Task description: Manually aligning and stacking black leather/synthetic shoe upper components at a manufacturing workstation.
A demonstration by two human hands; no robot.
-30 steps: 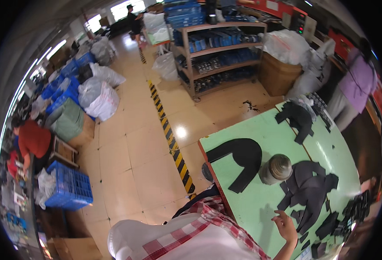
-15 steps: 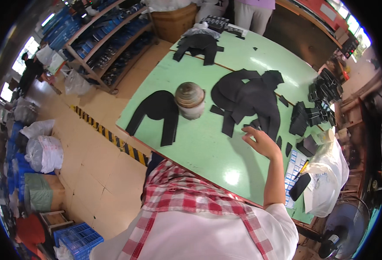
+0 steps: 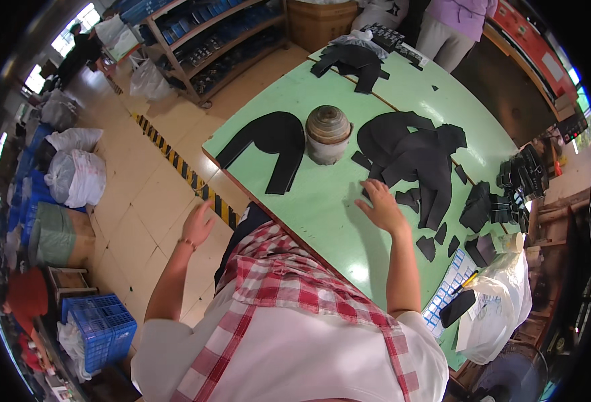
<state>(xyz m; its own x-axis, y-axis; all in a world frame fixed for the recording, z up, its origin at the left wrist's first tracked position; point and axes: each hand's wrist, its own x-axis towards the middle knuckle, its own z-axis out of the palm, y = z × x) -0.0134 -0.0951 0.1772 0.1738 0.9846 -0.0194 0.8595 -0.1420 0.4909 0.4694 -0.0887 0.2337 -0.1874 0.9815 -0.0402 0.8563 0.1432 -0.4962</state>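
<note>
My right hand [image 3: 382,209], unclenched and empty, apparently reaches toward black pieces [image 3: 406,151] right of the jar [image 3: 329,137] on the tabletop [image 3: 335,224], my left hand [image 3: 198,223] empty beyond its left edge, and lifting a piece would call for a pinch

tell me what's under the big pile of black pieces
The green tabletop shows around the pile of black pieces, which overlap. Parts of lower pieces, and whatever lies under the middle, are covered.
</note>
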